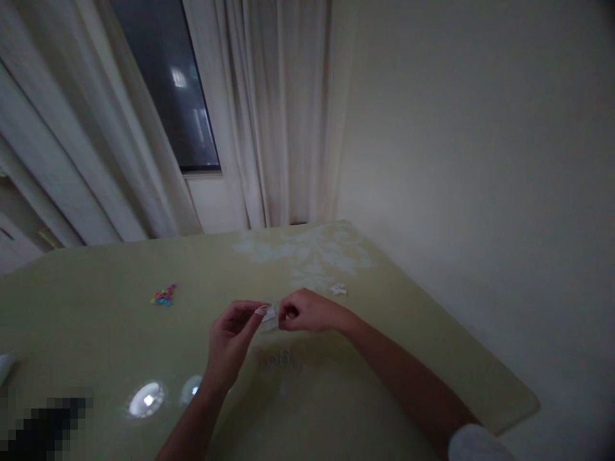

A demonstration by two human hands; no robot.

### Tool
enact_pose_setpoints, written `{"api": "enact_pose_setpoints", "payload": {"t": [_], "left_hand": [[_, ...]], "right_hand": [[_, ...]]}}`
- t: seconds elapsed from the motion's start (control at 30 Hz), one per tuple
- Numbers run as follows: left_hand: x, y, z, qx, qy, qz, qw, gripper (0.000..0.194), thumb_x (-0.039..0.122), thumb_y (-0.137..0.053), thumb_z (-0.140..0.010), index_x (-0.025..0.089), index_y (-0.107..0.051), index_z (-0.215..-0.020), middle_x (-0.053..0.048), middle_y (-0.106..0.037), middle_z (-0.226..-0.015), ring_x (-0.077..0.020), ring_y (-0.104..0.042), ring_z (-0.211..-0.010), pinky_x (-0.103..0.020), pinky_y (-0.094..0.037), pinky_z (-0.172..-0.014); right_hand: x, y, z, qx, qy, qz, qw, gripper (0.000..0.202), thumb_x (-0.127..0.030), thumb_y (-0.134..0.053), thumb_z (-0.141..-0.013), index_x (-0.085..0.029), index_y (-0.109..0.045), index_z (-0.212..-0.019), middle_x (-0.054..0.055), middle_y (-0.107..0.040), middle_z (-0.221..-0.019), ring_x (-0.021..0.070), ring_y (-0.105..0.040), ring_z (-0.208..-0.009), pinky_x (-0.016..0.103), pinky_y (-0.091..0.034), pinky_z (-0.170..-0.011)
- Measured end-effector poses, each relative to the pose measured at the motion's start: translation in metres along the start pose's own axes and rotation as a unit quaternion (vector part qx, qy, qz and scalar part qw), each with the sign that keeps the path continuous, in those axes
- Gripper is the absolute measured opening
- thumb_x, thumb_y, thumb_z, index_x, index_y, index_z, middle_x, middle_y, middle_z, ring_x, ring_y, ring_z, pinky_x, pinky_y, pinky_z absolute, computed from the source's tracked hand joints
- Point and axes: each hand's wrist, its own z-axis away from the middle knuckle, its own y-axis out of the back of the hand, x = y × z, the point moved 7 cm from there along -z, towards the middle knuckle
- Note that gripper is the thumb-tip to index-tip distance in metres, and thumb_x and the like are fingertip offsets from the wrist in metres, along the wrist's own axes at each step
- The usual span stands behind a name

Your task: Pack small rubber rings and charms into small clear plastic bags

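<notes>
My left hand (233, 333) pinches a small white item (262, 310) between thumb and fingers, above the middle of the table. A small clear bag (270, 317) with a pale piece in it shows between the two hands; its exact outline is hard to make out. Close on its right, my right hand (307, 311) has its fingers curled together, with the fingertips at the bag's edge. Whatever they hold is too small to name. Faint pale rings (278, 358) lie or reflect on the table just below the hands.
Small multicoloured pieces (164, 295) lie in a pile on the glossy green table (96, 307), left of my hands. Small white pieces (339, 289) lie beyond my right hand. A white object (6, 366) shows at the left edge. Curtains and a wall stand behind.
</notes>
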Motion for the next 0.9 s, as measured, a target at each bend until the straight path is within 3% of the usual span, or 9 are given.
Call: {"api": "enact_pose_setpoints", "payload": {"t": [0.17,0.47,0.63,0.77,0.9], "left_hand": [[0.003,0.002,-0.001,0.007,-0.006,-0.015,1.0,0.024,0.04,-0.084,-0.079,0.02,-0.077,-0.091,-0.005,-0.082,-0.089,-0.0194,-0.076,-0.082,-0.028,-0.063,-0.077],[0.002,0.0,-0.002,-0.013,-0.011,-0.029,0.999,0.017,0.037,-0.083,-0.08,0.022,-0.081,-0.089,-0.005,-0.082,-0.089,-0.0192,-0.076,-0.083,-0.026,-0.062,-0.077],[0.002,-0.001,-0.002,-0.027,-0.014,-0.035,0.999,0.018,0.037,-0.081,-0.082,0.022,-0.082,-0.092,-0.006,-0.082,-0.095,-0.0201,-0.076,-0.087,-0.027,-0.062,-0.079],[0.002,0.0,-0.001,-0.011,-0.004,-0.026,1.0,0.019,0.038,-0.083,-0.08,0.022,-0.081,-0.09,-0.006,-0.082,-0.092,-0.0204,-0.076,-0.084,-0.028,-0.063,-0.077],[0.005,0.0,-0.001,-0.02,-0.004,-0.026,0.999,0.019,0.038,-0.085,-0.077,0.022,-0.081,-0.086,-0.006,-0.082,-0.086,-0.0205,-0.076,-0.079,-0.029,-0.063,-0.074]], "right_hand": [[0.008,-0.029,0.001,-0.092,-0.014,0.144,0.985,0.011,-0.021,-0.076,-0.078,-0.019,-0.08,-0.088,0.0,-0.072,-0.077,0.0129,-0.06,-0.064,0.022,-0.036,-0.058],[0.015,-0.04,0.003,-0.074,-0.025,0.206,0.975,0.018,-0.027,-0.072,-0.078,-0.021,-0.082,-0.092,0.006,-0.078,-0.083,0.0178,-0.066,-0.067,0.024,-0.035,-0.054],[0.016,-0.047,0.005,-0.101,-0.035,0.232,0.967,0.022,-0.032,-0.076,-0.074,-0.021,-0.083,-0.092,0.007,-0.078,-0.081,0.0186,-0.065,-0.064,0.025,-0.033,-0.052],[0.012,-0.041,0.004,-0.099,-0.023,0.244,0.965,0.02,-0.032,-0.077,-0.074,-0.02,-0.083,-0.088,0.007,-0.077,-0.079,0.0182,-0.064,-0.064,0.026,-0.032,-0.053],[0.005,-0.012,0.005,-0.054,-0.016,0.2,0.978,0.015,-0.025,-0.075,-0.076,-0.02,-0.081,-0.088,0.002,-0.074,-0.078,0.0156,-0.061,-0.068,0.024,-0.033,-0.057]]}}
